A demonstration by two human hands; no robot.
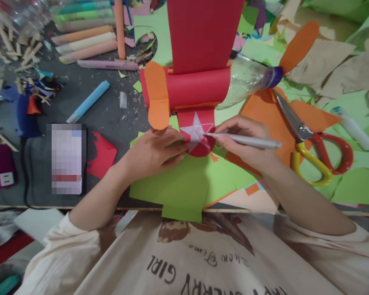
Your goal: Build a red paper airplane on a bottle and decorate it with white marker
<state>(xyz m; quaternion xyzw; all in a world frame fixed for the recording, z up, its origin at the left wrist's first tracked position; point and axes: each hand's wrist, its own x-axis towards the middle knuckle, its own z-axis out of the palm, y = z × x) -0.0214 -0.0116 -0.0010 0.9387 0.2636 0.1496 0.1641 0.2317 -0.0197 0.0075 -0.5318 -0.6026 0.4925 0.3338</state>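
A plastic bottle (247, 80) wrapped in red paper lies on its side, shaped like an airplane, with an orange propeller blade (299, 47) at its purple cap. Its near red wing (199, 152) bears a silvery-white five-pointed star (195, 131), partly filled in. My right hand (246, 139) is closed around a grey marker (252, 141), whose tip touches the star's right side. My left hand (160, 149) lies with fingers stretched out, fingertips at the wing's left edge. Just above it is the orange tail piece (158, 96).
Scissors (301, 131) with red and yellow handles lie at right over orange paper. A phone (67, 159), a blue marker (89, 100) and a blue glue gun (26, 110) with its cord are at left. Several markers (86, 39) lie behind; green paper (172, 184) overhangs the table edge.
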